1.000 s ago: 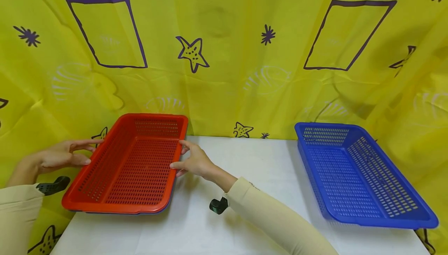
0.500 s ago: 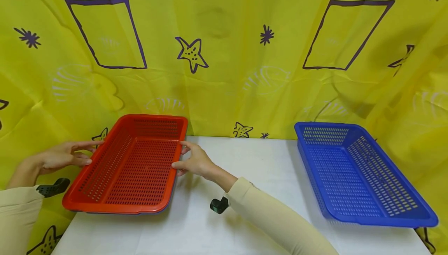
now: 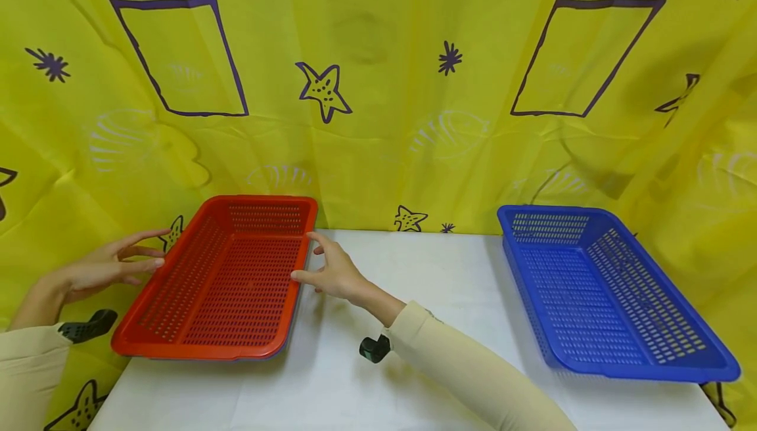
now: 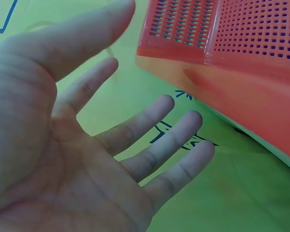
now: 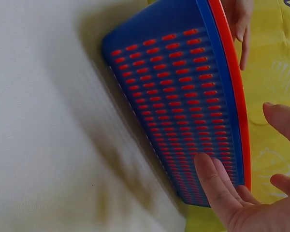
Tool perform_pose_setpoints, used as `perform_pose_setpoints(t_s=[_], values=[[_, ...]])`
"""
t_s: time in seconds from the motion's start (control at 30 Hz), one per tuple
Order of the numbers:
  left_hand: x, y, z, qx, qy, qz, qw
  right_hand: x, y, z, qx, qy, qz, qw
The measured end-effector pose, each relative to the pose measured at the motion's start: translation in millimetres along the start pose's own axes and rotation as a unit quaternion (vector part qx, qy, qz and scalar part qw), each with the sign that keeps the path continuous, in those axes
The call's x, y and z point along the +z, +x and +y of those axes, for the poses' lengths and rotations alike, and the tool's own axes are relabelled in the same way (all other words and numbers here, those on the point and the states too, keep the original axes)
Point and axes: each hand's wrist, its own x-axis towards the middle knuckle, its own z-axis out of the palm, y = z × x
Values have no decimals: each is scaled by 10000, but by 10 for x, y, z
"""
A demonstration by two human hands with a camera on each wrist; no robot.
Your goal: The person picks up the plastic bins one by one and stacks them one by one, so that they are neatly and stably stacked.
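Red basket (image 3: 245,299): sits nested in a blue basket (image 5: 159,24) at the left of the white table (image 3: 343,391), seemingly thanks to a shared shape. Holds left hand (image 3: 102,270) beside one long side with spread fingers, and right hand (image 3: 334,273) at the opposite one with parted fingers, perhaps for even steadying. Cannot tell whether pressing or merely close.

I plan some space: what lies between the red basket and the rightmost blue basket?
Head view: right hand, sleeved forearm and black wrist camera, above white tabletop.
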Motion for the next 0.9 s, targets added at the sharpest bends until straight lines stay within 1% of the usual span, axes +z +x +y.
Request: perform_pose_setpoints(t_s=[0.1, 0.33, 0.53, 0.6, 0.73, 0.9], values=[[17, 7, -2, 32, -137, -19, 9999, -7, -10, 6, -13, 19, 2, 10000], [31, 21, -17, 20, -179, -7, 9998, -11, -24, 30, 57, 42, -28, 10000], [21, 28, -83, -130, -695, -179, 9973, -5, -32, 43, 124, 168, -17, 9998], [15, 28, -112, -173, -912, -299, 9952, -4, -38, 43, 169, 296, -24, 9994], [2, 30, -176, -177, -1205, -573, 9909, 2, -46, 45, 237, 719, -72, 9971], [-6, 34, -234, -94, -1521, -858, 9846, 26, -28, 80, 256, 1348, -167, 9904]])
